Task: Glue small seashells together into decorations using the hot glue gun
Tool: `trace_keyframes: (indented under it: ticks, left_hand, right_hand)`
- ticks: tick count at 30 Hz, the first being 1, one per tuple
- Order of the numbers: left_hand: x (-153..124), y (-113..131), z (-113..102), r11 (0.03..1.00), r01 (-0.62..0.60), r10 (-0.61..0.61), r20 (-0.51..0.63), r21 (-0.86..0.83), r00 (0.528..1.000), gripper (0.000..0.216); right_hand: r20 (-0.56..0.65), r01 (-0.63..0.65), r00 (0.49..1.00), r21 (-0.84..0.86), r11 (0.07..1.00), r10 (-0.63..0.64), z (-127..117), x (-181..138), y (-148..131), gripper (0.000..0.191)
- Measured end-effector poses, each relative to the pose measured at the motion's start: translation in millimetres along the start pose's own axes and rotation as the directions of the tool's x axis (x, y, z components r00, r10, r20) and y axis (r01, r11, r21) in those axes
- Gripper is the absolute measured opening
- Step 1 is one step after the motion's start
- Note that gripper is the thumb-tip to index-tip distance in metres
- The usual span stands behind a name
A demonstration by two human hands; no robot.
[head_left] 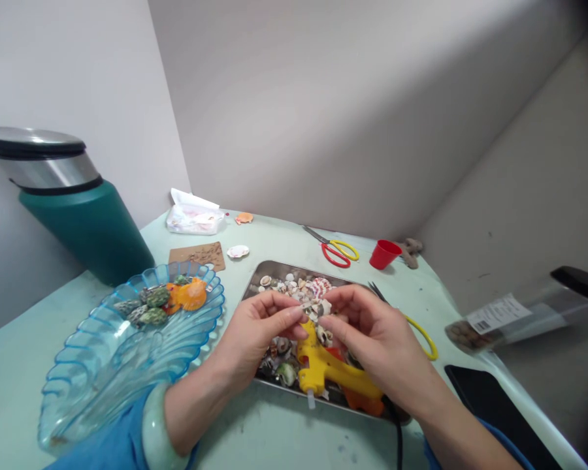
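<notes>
Above a metal tray (264,266) of mixed shells, both hands meet fingertip to fingertip. My left hand (269,320) is closed in a pinch at the left side of a small whitish-grey shell (318,307). Thumb and forefinger of my right hand (367,320) grip the same shell from the right; whether it is one piece or two joined, I cannot tell. Just below the fingers a yellow hot glue gun (318,365) lies across the tray, a clear glue stick (311,398) poking from its back end. A pink-striped scallop shell (321,286) rests behind the fingers.
At left stand a blue scalloped dish (122,372) holding green shells and an orange figure (189,295), and a green bottle (88,222). Behind the tray lie red-and-yellow scissors (336,251) and a red cup (385,254). A dark phone (494,411) and black cord (399,437) sit right.
</notes>
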State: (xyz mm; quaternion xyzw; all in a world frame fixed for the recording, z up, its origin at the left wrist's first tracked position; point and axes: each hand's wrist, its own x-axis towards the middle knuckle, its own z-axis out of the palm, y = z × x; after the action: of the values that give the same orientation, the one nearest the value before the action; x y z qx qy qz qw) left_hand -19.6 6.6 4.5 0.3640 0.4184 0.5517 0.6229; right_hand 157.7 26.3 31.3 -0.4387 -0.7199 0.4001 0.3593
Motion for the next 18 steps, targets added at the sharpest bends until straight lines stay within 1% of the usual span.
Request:
trace_keyframes:
  ticks: [2,4,7,11,15,18]
  left_hand:
    - [-0.1,0.1,0.7,0.999,0.001,0.000,-0.007,0.046,1.000,0.017]
    - [-0.1,0.6,1.6,0.997,0.007,-0.005,-0.021,0.077,1.000,0.017]
    - [0.2,1.6,2.8,0.995,0.016,-0.011,-0.049,0.099,0.999,0.018]
    - [0.1,3.0,4.0,0.994,0.016,-0.009,-0.063,0.112,0.998,0.018]
    - [-1.1,3.5,4.7,0.992,0.032,-0.026,-0.053,0.119,0.998,0.018]
    - [-1.5,2.8,4.7,0.992,0.031,-0.026,-0.044,0.126,0.999,0.017]
  right_hand:
    - [-0.041,0.072,0.996,-0.119,0.990,-0.077,0.3,0.8,0.0,0.014]
    - [-0.068,0.153,0.982,-0.240,0.959,-0.174,0.4,1.4,-0.6,0.014]
    - [-0.087,0.238,0.956,-0.331,0.913,-0.281,1.0,1.1,-2.0,0.015]
    - [-0.094,0.263,0.944,-0.369,0.892,-0.317,3.5,-0.4,-3.7,0.014]
    - [-0.108,0.243,0.946,-0.394,0.886,-0.307,6.4,-1.4,-4.1,0.017]
    - [-0.129,0.227,0.944,-0.412,0.882,-0.303,7.6,-2.2,-4.2,0.015]
